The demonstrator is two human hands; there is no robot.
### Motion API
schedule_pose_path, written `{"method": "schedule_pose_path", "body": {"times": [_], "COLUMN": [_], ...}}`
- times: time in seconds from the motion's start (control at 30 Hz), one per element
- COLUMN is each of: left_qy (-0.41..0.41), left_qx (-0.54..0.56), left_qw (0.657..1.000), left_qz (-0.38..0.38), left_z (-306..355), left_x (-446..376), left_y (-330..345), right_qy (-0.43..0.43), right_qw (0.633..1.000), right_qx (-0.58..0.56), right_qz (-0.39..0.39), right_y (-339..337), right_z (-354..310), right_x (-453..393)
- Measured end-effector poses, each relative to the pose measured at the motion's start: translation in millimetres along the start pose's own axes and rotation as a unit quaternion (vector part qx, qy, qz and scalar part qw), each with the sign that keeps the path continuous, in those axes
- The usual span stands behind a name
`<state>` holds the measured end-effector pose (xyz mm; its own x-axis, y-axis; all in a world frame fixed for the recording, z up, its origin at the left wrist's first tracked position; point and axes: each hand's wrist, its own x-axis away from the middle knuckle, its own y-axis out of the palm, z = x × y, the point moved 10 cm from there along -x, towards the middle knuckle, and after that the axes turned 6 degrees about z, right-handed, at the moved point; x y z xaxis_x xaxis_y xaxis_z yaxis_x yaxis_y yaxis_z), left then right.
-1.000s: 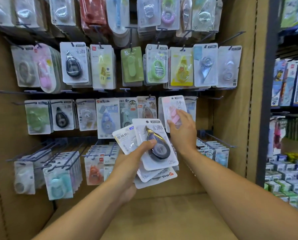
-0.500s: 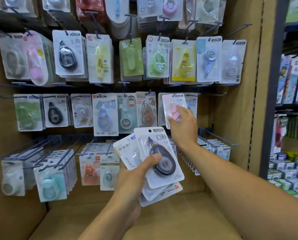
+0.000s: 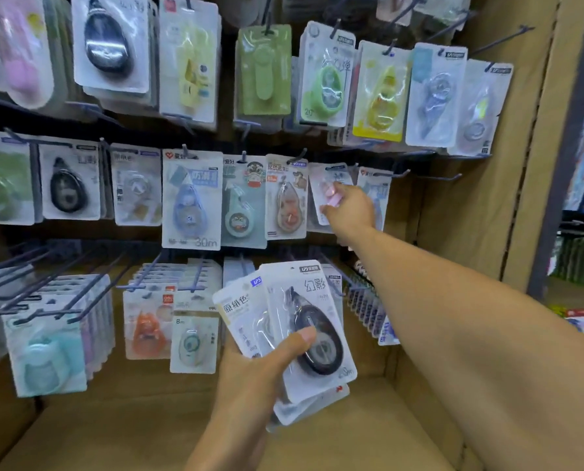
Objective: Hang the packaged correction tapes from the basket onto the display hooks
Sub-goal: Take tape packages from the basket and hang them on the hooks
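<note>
My right hand (image 3: 350, 209) reaches up to the middle row of the display, where my fingers (image 3: 328, 209) curl around a pink correction tape pack (image 3: 328, 186), pinching it up by its hook (image 3: 353, 165). The picture is blurred there, so I cannot tell whether the pack's hole is on the hook. The pack sits between a brown cartoon pack (image 3: 285, 198) on its left and a pale blue pack (image 3: 377, 192) on its right.

My left hand (image 3: 260, 368) is lower and nearer to me, holding a fanned stack of packs (image 3: 284, 338). My thumb (image 3: 297, 339) presses across the front of the top one, a black correction tape pack (image 3: 312, 321), and the rest of my fingers are hidden behind the stack. A white pack with blue lettering (image 3: 238, 309) shows at the left of the fan, and more card edges stick out beneath.

Rows of other packs hang all around on dark wire hooks (image 3: 46, 287), some of which stand bare at the lower left. A brown cardboard shelf floor (image 3: 148, 419) lies below my arms.
</note>
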<state>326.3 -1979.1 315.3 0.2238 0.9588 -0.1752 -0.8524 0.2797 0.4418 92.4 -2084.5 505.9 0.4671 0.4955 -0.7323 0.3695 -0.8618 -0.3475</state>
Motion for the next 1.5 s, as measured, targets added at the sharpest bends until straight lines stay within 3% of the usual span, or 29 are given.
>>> {"method": "schedule_pose_path", "body": {"times": [0.13, 0.27, 0.33, 0.43, 0.53, 0.63, 0.9, 1.07, 1.27, 1.5], "left_qy": [-0.005, -0.024, -0.024, -0.024, -0.038, -0.035, -0.025, -0.008, -0.011, 0.002], "left_qx": [-0.017, -0.021, -0.018, -0.003, 0.0, 0.009, 0.023, -0.013, -0.021, -0.022], "left_qw": [1.0, 0.999, 0.999, 1.0, 0.999, 0.999, 0.999, 1.0, 1.0, 1.0], "left_qz": [-0.021, -0.021, -0.017, 0.0, 0.002, -0.003, 0.01, 0.026, 0.011, -0.014], "left_z": [-0.6, -1.0, 2.5, 4.6, 2.1, 0.9, 1.6, -1.3, -6.2, -8.2], "left_x": [2.8, 9.0, 13.2, 16.9, 18.9, 20.4, 21.5, 15.8, 11.4, 6.5], "left_y": [-4.0, -6.1, -5.0, -3.1, 1.4, 3.7, 4.0, 1.3, 11.8, 21.3], "right_qy": [0.045, 0.065, 0.06, 0.024, -0.028, -0.054, -0.037, -0.004, -0.07, -0.083], "right_qw": [0.997, 0.981, 0.959, 0.942, 0.941, 0.955, 0.981, 0.987, 0.986, 0.992], "right_qx": [-0.052, -0.177, -0.276, -0.324, -0.299, -0.238, -0.192, -0.155, -0.098, 0.014], "right_qz": [0.023, 0.045, 0.003, -0.088, -0.157, -0.167, -0.006, 0.028, 0.113, 0.095], "right_y": [-6.4, -42.7, -58.7, -70.4, -67.5, -61.9, -84.8, -93.6, -105.8, -86.9], "right_z": [7.0, -12.4, -28.6, -43.8, -50.5, -47.7, -24.1, -7.9, -21.3, -20.6], "right_x": [7.5, 66.8, 119.4, 198.8, 253.9, 272.9, 267.5, 238.9, 142.3, 80.6]}}
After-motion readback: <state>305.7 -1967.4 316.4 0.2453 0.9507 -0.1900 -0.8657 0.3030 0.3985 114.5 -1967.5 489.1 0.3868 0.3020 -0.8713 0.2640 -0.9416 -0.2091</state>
